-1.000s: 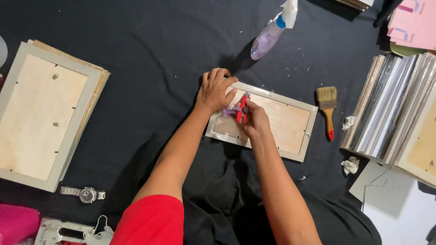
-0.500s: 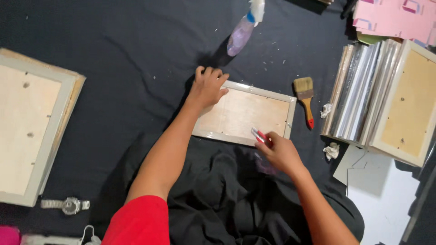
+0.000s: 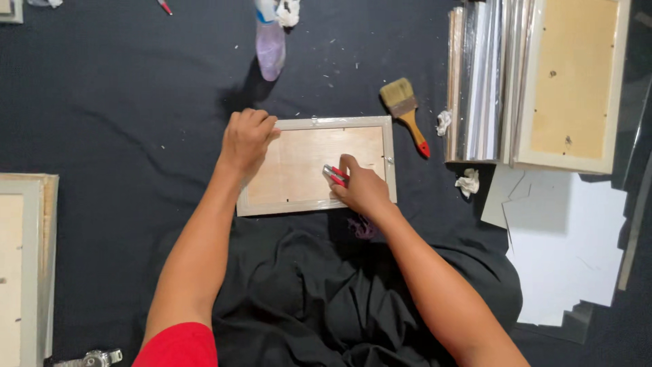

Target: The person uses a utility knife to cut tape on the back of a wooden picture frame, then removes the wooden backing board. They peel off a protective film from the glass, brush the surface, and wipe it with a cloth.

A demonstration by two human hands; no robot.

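A picture frame [image 3: 316, 166] is lying face down on a black cloth [image 3: 122, 122], with its plywood back showing, right in front of the person. The left hand [image 3: 246, 139] is resting on the upper left corner of the frame; its fingers [image 3: 257, 119] are curling loosely over the grey edge and pressing there, not grasping anything. The right hand [image 3: 360, 187] is lying on the lower right part of the plywood back. Its fingers are closing around a small red and silver tool [image 3: 335, 175], and the tip of the tool is pointing to the left, touching the wood or just above it; I cannot tell which. So the frame is lying under both hands, between them, with the left hand at its far corner and the right hand near its near edge.

A paint brush [image 3: 405, 112] with a wooden handle and red end is lying just beside the right side of the frame. A spray bottle [image 3: 270, 44] with pale violet liquid is standing beyond the frame. To the right, a stack of frames [image 3: 536, 81] is lying, and white sheets [image 3: 564, 245] are lying below it. Another frame [image 3: 24, 272] is showing at the left edge.
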